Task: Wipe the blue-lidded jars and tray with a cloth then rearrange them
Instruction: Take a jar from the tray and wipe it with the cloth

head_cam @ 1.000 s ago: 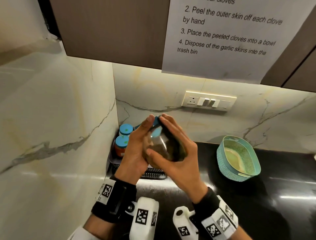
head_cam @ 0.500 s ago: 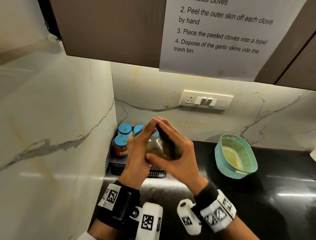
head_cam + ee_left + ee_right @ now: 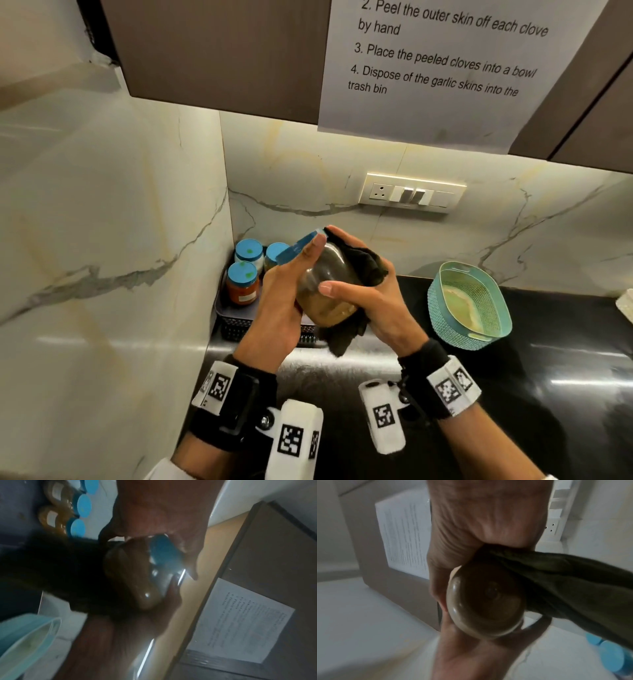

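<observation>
A glass jar (image 3: 329,284) with brownish contents and a blue lid (image 3: 301,247) is held tilted above the counter, lid toward the upper left. My left hand (image 3: 287,298) grips its left side, thumb up by the lid. My right hand (image 3: 368,296) presses a dark cloth (image 3: 368,265) round the jar's right side and base; a cloth end hangs below. The right wrist view shows the jar's base (image 3: 484,601) beside the cloth (image 3: 573,588). Three more blue-lidded jars (image 3: 241,281) stand in a dark tray (image 3: 236,327) in the corner.
A teal perforated basket (image 3: 469,305) sits on the black counter (image 3: 548,377) to the right. Marble walls close the corner on the left and behind. A brown cabinet with a paper sheet (image 3: 438,68) hangs overhead, with a switch plate (image 3: 412,193) below it.
The jar has tilted further, its lid now leaning up and left. My right hand has slid the cloth down along the jar's side, and a cloth end now hangs under the jar.
</observation>
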